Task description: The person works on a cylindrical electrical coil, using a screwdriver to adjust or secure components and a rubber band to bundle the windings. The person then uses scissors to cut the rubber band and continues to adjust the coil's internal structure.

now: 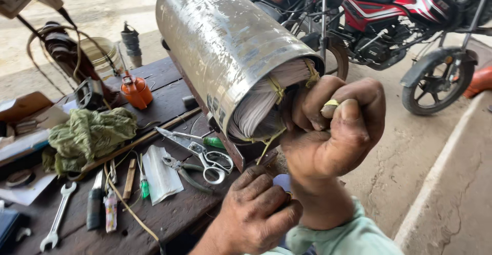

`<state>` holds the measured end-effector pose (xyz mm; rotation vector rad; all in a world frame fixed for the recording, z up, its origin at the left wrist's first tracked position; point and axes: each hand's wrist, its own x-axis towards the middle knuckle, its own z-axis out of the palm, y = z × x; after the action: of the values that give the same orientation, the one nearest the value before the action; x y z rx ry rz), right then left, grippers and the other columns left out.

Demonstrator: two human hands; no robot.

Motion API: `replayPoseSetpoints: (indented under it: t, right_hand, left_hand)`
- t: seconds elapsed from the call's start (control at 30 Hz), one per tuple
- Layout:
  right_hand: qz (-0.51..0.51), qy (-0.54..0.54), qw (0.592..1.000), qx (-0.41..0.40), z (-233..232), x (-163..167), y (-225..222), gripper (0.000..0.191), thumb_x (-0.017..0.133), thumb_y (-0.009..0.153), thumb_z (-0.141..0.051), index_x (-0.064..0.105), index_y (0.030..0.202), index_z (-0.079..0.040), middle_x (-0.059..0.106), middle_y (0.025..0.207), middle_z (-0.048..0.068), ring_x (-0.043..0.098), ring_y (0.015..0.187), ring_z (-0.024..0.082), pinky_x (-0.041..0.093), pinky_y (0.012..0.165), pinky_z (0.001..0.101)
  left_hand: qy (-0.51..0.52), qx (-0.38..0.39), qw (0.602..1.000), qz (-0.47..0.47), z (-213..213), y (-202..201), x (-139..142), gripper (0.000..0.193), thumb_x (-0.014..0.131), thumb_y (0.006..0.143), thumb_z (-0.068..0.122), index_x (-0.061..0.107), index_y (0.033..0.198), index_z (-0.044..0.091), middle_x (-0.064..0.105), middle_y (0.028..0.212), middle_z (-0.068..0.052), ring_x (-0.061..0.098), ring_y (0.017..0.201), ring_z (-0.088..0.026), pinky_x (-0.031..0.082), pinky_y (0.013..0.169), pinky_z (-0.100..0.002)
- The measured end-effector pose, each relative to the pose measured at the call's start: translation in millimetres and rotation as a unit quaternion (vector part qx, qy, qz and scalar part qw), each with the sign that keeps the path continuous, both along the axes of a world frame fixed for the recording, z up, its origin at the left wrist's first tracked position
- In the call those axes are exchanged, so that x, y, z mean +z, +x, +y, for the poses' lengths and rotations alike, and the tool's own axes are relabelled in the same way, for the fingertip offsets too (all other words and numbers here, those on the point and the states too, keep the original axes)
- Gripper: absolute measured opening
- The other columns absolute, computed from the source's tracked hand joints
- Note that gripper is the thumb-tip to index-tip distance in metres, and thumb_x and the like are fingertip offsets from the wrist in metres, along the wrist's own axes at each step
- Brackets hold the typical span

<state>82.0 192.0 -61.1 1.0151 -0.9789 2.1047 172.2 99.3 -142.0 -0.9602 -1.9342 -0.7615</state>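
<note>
**Inspector A:** State of the hands to be recorded first.

**Inspector B:** The right hand point(333, 127) is closed in a fist at the open end of the metal cylinder point(225, 40); a yellow lacing cord point(330, 103) is seen pinched across its fingers. The left hand point(256, 211) is curled shut just below the right wrist, against the bench edge; something pale is partly covered by it, but whether it is gripped cannot be told.

**Inspector A:** Position of the work?

**Inspector B:** The cylinder is laid tilted on the wooden bench point(169, 214), its open end touching the right fist. The pale winding bundle point(266, 104) is seated inside that end.

**Inspector A:** Progress, as judged?

**Inspector B:** Several yellow ties are already seen around the bundle, so lacing is judged well under way. One strand hangs loose below the fist and the cord is held taut, so tying is judged unfinished. The far end of the cylinder is out of sight.

**Inspector A:** Surroundings?

**Inspector B:** To the left of the hands, scissors point(205, 155), pliers point(182, 169) and a spanner point(59, 216) are laid out; beyond them, a green rag point(89, 132) and an orange oil can point(137, 91). Well beyond the right hand, a red motorcycle point(405, 14) is parked.
</note>
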Motion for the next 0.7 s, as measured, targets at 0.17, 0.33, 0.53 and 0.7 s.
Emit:
replayPoseSetpoints:
  t: [0.17,0.33,0.53,0.7]
  right_hand:
    - [0.057,-0.095,0.971,-0.210,-38.5,-1.1,-9.3,0.031,0.052,0.108,-0.021,0.038,0.085,-0.006,0.027,0.074,0.004,0.022,0.047,0.011,0.015,0.044,0.0282]
    - [0.073,-0.092,0.945,-0.304,-55.6,-13.2,-14.3,0.030,0.048,0.113,-0.019,0.040,0.088,-0.005,0.038,0.089,0.001,0.025,0.049,0.010,0.017,0.044,0.0261]
    - [0.117,0.014,0.830,-0.544,-70.0,-15.4,-15.4,0.010,0.045,0.113,-0.017,0.045,0.111,-0.007,0.042,0.098,0.005,0.029,0.053,0.012,0.022,0.046,0.0253]
    - [0.151,-0.072,0.908,-0.384,-68.1,-9.2,-20.1,0.017,0.050,0.109,-0.019,0.056,0.100,-0.007,0.041,0.093,0.003,0.026,0.049,0.010,0.023,0.040,0.0253]
  left_hand:
    - [0.018,0.014,0.998,0.064,-13.8,-8.3,-17.6,0.021,0.070,0.069,0.024,0.072,0.089,0.015,0.061,0.082,-0.001,0.067,0.086,-0.021,0.058,0.086,-0.042]
    - [0.016,-0.045,0.997,0.063,-31.9,-15.0,-45.8,0.027,0.071,0.074,0.023,0.073,0.100,0.015,0.060,0.084,-0.001,0.066,0.080,-0.019,0.056,0.081,-0.040]
    - [0.022,-0.070,0.993,0.091,-47.4,-24.9,-68.3,0.025,0.073,0.078,0.019,0.070,0.103,0.020,0.053,0.079,0.004,0.062,0.075,-0.015,0.057,0.079,-0.034]
    - [0.043,-0.081,0.993,0.073,-58.7,-19.2,-51.7,0.030,0.068,0.077,0.023,0.071,0.105,0.015,0.058,0.084,0.001,0.063,0.077,-0.017,0.057,0.084,-0.042]
